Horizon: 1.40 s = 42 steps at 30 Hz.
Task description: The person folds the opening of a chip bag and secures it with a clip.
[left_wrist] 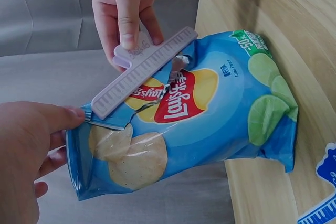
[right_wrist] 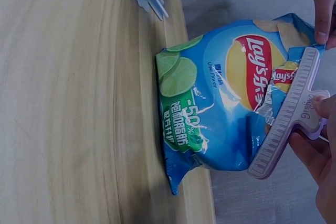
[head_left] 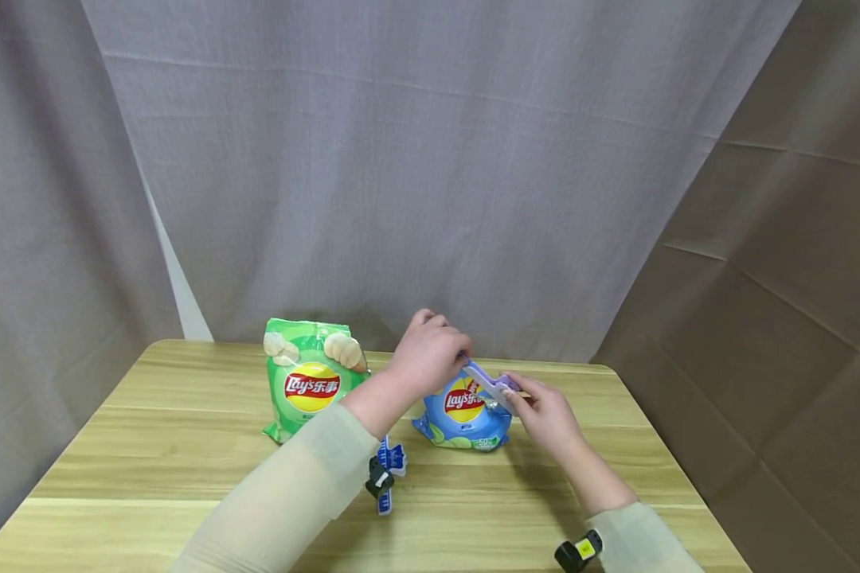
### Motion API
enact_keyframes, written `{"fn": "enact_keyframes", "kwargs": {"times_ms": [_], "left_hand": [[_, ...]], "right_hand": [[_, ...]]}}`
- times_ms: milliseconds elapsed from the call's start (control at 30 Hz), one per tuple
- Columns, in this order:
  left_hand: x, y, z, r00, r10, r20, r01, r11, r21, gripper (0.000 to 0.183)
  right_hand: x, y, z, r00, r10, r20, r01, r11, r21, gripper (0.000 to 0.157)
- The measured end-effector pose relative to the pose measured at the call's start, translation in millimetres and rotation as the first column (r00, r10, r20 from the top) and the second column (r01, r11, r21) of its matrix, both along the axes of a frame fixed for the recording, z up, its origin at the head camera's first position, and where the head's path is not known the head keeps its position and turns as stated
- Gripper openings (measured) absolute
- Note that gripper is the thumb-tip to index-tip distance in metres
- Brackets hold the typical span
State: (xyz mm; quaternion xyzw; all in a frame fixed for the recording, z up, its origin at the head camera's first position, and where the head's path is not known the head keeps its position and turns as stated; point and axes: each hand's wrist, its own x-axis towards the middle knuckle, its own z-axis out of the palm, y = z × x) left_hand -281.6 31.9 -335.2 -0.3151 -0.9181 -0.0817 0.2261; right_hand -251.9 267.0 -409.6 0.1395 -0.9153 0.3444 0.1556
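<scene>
A blue Lay's chip bag stands on the wooden table, its torn top edge folded over toward the front. My left hand pinches a top corner of it between thumb and fingers, as the left wrist view shows. In my right hand is a pale purple bag clip, its handles pinched between thumb and fingers. The clip's long ridged bar lies slanted across the folded top, one end close to my left thumb. Behind the bar, the other jaw is hidden.
A green Lay's bag stands upright to the left, partly behind my left forearm. On the table between the bags lies a blue and white bag clip. Grey curtain hangs behind the table, brown cloth to the right.
</scene>
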Motion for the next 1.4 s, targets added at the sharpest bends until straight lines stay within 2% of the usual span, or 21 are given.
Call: {"fn": "enact_keyframes", "kwargs": {"times_ms": [300, 667, 867, 1033, 1400], "left_hand": [[0.9, 0.7, 1.5, 1.0, -0.02, -0.017, 0.02, 1.0, 0.015, 0.006], [1.0, 3.3, -0.2, 1.0, -0.004, -0.014, 0.004, 1.0, 0.0, 0.004], [2.8, 4.4, -0.5, 1.0, 0.011, 0.007, -0.011, 1.0, -0.001, 0.007], [2.2, 5.0, -2.4, 0.999, 0.021, 0.025, -0.021, 1.0, 0.003, 0.01], [2.7, 6.3, -5.2, 0.998, 0.023, 0.065, -0.022, 1.0, -0.008, 0.02]], "right_hand": [[-2.1, -3.6, 2.9, 1.0, 0.009, -0.022, -0.009, 1.0, 0.008, 0.036], [-2.3, -4.5, 2.5, 1.0, 0.006, 0.019, -0.005, 0.999, -0.038, 0.039], [-3.5, -3.2, 3.3, 1.0, 0.0, 0.015, 0.0, 0.999, -0.032, 0.039], [-5.8, -2.0, 2.0, 0.999, 0.03, -0.017, -0.03, 0.999, -0.025, 0.037], [-6.3, -1.2, 1.8, 0.997, 0.069, -0.02, -0.07, 0.996, -0.046, 0.038]]}}
